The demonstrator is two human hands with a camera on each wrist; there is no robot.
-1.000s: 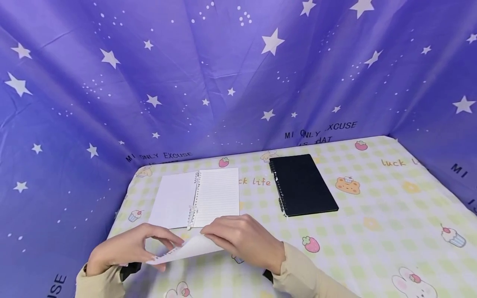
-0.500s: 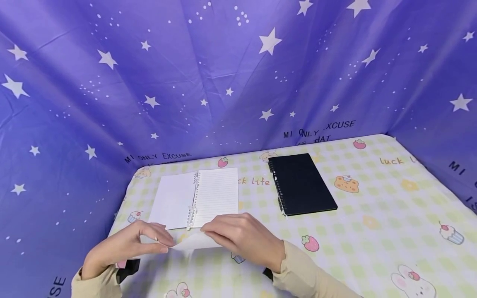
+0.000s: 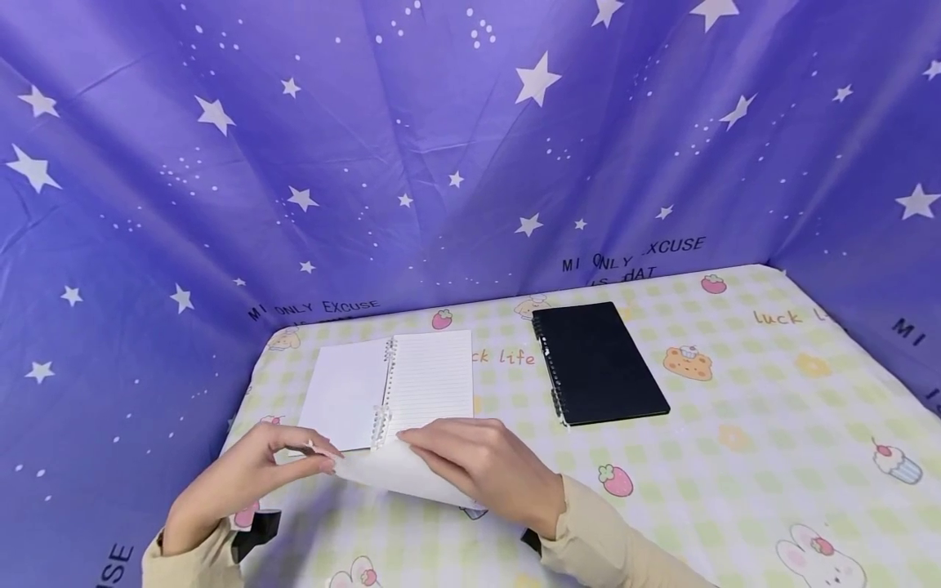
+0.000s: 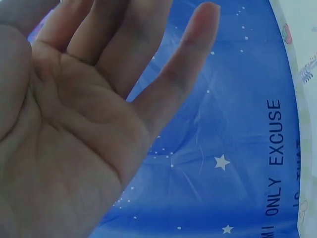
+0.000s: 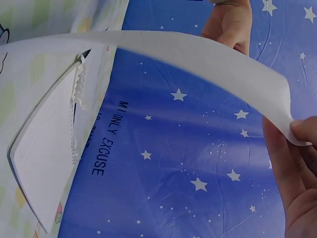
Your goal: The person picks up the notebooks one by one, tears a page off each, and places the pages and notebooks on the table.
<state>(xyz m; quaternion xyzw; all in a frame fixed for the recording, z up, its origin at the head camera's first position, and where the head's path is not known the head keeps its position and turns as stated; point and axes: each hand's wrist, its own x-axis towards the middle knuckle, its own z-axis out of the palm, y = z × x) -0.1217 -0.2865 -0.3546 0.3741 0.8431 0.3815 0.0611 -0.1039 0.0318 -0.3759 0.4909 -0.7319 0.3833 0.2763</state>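
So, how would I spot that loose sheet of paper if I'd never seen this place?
Start with the starry purple curtain, then the checked tablecloth below it. Find the white open ring notebook; just this side of it are the left hand and right hand, with the loose sheet between them. It's the one held up and curving, while the notebook lies flat.

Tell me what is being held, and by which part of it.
A thin white paper sheet: the left hand pinches its left end, the right hand its far edge.
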